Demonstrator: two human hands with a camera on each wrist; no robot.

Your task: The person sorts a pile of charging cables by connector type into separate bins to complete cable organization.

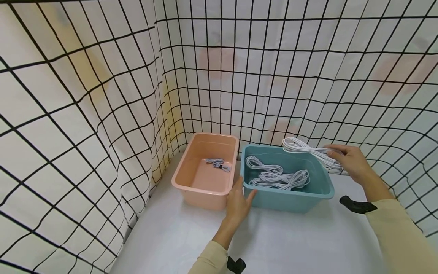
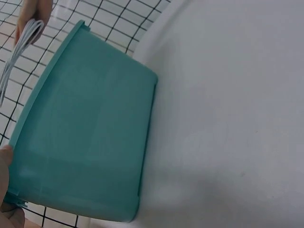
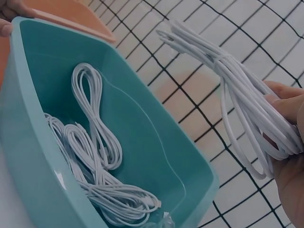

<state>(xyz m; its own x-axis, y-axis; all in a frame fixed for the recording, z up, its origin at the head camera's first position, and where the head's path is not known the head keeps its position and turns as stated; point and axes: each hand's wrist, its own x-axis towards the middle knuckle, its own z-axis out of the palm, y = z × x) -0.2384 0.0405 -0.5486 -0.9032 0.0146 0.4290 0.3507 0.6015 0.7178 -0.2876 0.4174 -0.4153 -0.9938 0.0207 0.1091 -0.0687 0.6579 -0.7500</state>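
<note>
My right hand (image 1: pixel 354 161) holds a bundled white cable (image 1: pixel 311 151) above the right end of a teal bin (image 1: pixel 287 201). The right wrist view shows thumb and fingers around the bundle (image 3: pixel 242 90), its loops hanging loosely. Inside the bin lie several coiled white cables (image 3: pixel 95 161). My left hand (image 1: pixel 236 203) grips the bin's near left corner, thumb on the front wall and fingers along the left side. In the left wrist view, only part of the left hand (image 2: pixel 5 175) shows at the bin's edge.
Left of the teal bin stands a peach bin (image 1: pixel 205 190) with small grey-white cables (image 1: pixel 219 165) in it. Both bins stand on a white surface (image 1: pixel 291 243). Black wire grid panels (image 1: pixel 260 76) rise behind and at the sides, with white sheeting behind them.
</note>
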